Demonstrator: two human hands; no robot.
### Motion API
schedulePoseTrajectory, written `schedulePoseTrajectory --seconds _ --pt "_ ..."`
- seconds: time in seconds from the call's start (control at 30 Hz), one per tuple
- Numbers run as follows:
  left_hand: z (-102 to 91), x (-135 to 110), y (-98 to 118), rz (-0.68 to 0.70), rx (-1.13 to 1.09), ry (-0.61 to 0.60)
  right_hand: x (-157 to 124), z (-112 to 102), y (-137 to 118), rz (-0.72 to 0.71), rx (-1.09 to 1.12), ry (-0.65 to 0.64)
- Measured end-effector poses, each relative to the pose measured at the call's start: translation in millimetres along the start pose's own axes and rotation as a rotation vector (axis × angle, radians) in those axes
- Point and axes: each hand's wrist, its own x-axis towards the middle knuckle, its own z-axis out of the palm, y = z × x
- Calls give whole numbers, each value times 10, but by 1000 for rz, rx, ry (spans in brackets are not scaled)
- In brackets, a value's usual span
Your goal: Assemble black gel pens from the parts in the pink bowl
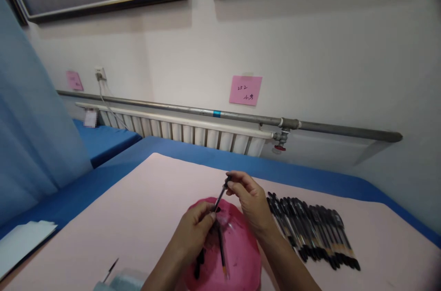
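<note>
My left hand (196, 231) and my right hand (250, 199) both pinch one thin black pen (220, 195) above a pink bowl (241, 254). The left fingers close on its lower part, the right fingertips on its upper end. Loose pen parts, among them a refill (222, 249) and a dark piece (199, 263), lie in the bowl. A row of several black pens (310, 231) lies on the pink mat (120, 217) just right of my right wrist.
The mat lies on a blue table (86, 185) against a wall with a white radiator (193, 132), a grey pipe and a pink note (245, 90). White paper (24, 240) sits at the left edge. A small dark pen part (110, 270) lies near the front.
</note>
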Motion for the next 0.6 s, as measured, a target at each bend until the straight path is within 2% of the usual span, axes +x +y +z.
schedulePoseTrajectory --seconds 0.17,0.37,0.6 --pt "9 2 16 -4 -47 -3 18 -13 28 39 56 0" --pt "40 10 21 -70 -157 -59 32 -54 97 137 128 -98" --pt "67 40 -42 -93 -195 -66 67 -78 186 175 166 -124"
